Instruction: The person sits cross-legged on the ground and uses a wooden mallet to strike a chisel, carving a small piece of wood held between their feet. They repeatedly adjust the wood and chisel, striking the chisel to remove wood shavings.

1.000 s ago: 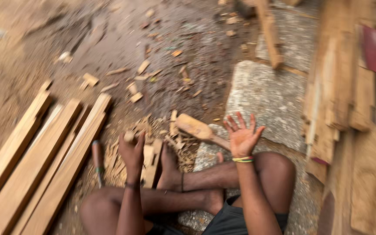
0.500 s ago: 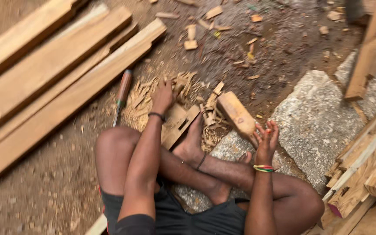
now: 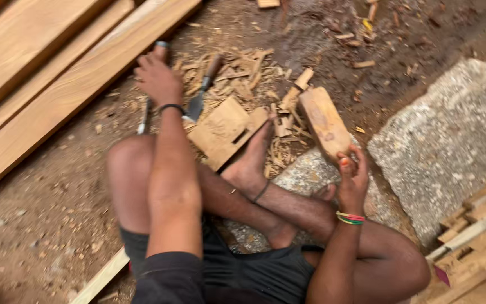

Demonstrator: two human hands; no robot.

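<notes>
Bare packed earth strewn with wood chips serves as the workplace, and the person sits on it with legs crossed over a flat grey stone (image 3: 310,174). Taking the carved wood block (image 3: 223,130) under the foot as the landmark: the right hand (image 3: 352,174) lies to the right of it, fingers wrapped tight around the narrow lower end of a wooden mallet (image 3: 324,121), whose broad head points up and toward the block. That mallet looks like solid, dense timber, stiff and top-heavy, so the narrow handle end is the sensible place to hold it; its worn surface seems dry rather than slick. The left hand (image 3: 158,79) lies up and to the left of the block, closed over the round handle of a chisel (image 3: 148,101) (only the handle top and a sliver of steel blade below the wrist show). A second chisel (image 3: 203,84) lies loose just above the block, handle away from the person, blade touching the block's upper edge. Both tools are rigid, with sharp steel ends, best taken by the wooden handle. The block itself is flat, light-looking and pinned by the bare foot (image 3: 251,157). Long planks (image 3: 57,73) run diagonally well beyond the left hand, and a larger stone slab (image 3: 445,141) sits far to the right of the block.
</notes>
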